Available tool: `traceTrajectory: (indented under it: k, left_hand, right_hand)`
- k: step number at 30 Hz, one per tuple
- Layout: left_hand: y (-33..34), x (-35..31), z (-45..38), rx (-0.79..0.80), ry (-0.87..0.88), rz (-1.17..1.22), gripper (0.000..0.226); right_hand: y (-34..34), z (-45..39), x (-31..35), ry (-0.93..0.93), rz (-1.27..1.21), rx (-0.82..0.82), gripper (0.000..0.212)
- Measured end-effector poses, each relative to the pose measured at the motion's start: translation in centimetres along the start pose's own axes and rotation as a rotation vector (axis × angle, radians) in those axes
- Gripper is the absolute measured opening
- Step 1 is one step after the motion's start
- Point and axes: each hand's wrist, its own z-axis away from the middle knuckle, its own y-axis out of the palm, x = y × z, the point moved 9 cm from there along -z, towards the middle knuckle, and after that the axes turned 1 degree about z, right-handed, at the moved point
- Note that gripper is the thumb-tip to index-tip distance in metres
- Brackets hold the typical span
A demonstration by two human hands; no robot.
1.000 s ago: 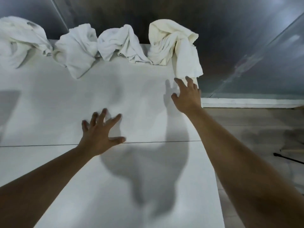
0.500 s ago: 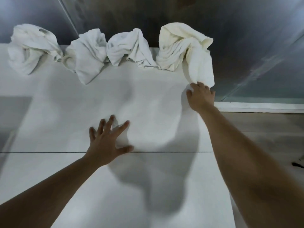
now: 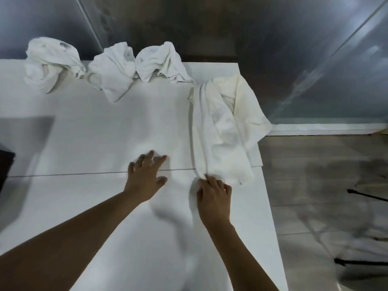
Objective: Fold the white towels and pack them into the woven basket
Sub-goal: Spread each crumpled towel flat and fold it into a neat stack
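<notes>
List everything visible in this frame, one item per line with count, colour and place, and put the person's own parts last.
Pulled towel: one, cream-white, stretched out along the table's right edge, partly overhanging it.
Crumpled towels: three, white, in a row along the table's far edge: left, middle, right.
Table: one, white, with a thin seam running across it.
Wall panels: grey, metallic, behind the table.
Floor: grey-brown boards, right of the table.
Dark object: one, at the left edge, cut off; cannot tell what.
Woven basket: none in view.
Left hand: fingers spread over the table centre.
Right hand: pinches the pulled towel's near end.
</notes>
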Motion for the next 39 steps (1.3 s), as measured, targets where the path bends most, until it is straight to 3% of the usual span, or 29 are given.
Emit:
traceTrajectory:
  k: [5, 8, 13, 15, 17, 19, 21, 25, 29, 31, 35, 39]
  left_hand:
    - [-0.8, -4.2, 6.9, -0.111, 0.253, 0.086, 0.07]
    - [1.2, -6.1, 11.1, -0.036, 0.437, 0.02, 0.075]
    - [5.2, -2.8, 16.9, 0.136, 0.342, 0.045, 0.085]
    - [5.5, -2.1, 18.8, 0.159, 0.326, 0.027, 0.093]
    - [5.7, -1.8, 20.4, 0.164, 0.315, 0.016, 0.097]
    - [6.0, -1.5, 21.9, 0.148, 0.289, 0.002, 0.095]
    - [5.7, -1.4, 23.5, 0.11, 0.258, -0.032, 0.089]
    - [6.7, -1.0, 26.6, 0.089, 0.24, -0.095, 0.083]
    - [6.3, 0.7, 29.0, 0.056, 0.174, 0.025, 0.039]
    - [5.7, 2.0, 30.1, 0.063, 0.16, 0.109, 0.028]
    - [2.7, 4.3, 32.3, 0.009, 0.175, 0.34, 0.017]
    - [-2.3, 5.7, 34.4, -0.087, 0.185, 0.48, 0.011]
  right_hand:
    - [0.4, 7.1, 4.5, -0.117, -0.034, 0.052, 0.018]
    - [0.8, 10.7, 6.8, -0.151, -0.112, 0.105, 0.025]
    - [-0.1, 15.8, 8.4, -0.184, -0.327, 0.201, 0.036]
    - [-1.5, 17.3, 8.0, -0.176, -0.382, 0.145, 0.033]
    - [-2.3, 18.6, 6.2, -0.095, -0.278, 0.07, 0.048]
    - [-1.8, 19.7, 4.4, -0.029, -0.124, 0.12, 0.069]
    - [-0.6, 20.7, 3.7, -0.027, -0.031, 0.192, 0.073]
    - [0.2, 22.1, 3.8, -0.022, 0.008, 0.114, 0.038]
    - [-0.8, 24.0, 5.7, 0.017, -0.03, 0.051, 0.004]
    - [-2.0, 24.8, 7.6, 0.049, -0.095, 0.03, 0.012]
    - [-4.9, 25.8, 12.1, 0.096, -0.349, 0.077, 0.008]
    - [-9.0, 26.2, 15.8, 0.028, -0.36, 0.001, 0.005]
